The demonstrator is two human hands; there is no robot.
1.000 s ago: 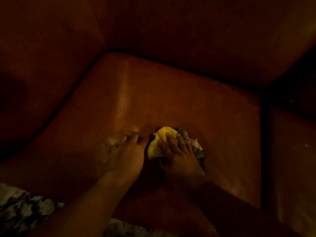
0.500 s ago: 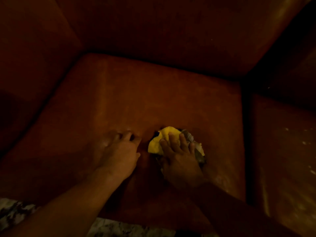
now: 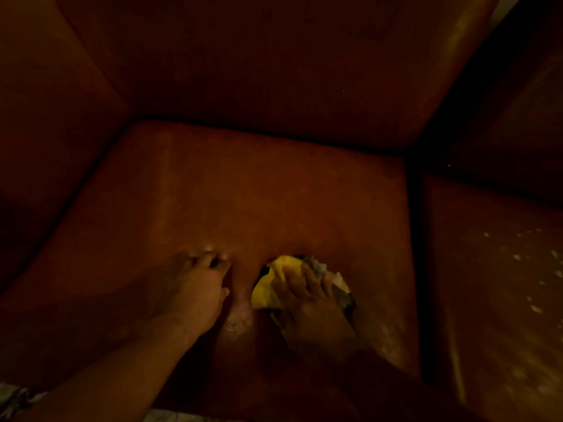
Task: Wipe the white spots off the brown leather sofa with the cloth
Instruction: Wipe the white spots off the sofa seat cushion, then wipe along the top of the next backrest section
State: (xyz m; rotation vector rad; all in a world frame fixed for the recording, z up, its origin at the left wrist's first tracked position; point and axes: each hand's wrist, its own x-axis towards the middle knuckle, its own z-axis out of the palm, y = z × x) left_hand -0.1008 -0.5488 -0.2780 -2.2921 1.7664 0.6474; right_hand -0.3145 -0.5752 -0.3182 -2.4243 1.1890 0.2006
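Observation:
A brown leather sofa seat cushion fills the dim view. My right hand presses a crumpled yellow and grey cloth down onto the cushion near its front. My left hand rests flat on the leather just left of the cloth, fingers spread, holding nothing. A whitish smear lies between my two hands, and small white spots sit at my left fingertips.
The sofa backrest rises behind and the armrest stands at the left. A dark gap separates a second cushion on the right, which carries several white spots. Patterned fabric shows at the bottom left.
The view has shifted slightly between frames. My right hand stays pressed on the cloth at the same spot. My left hand has stayed put on the leather beside it.

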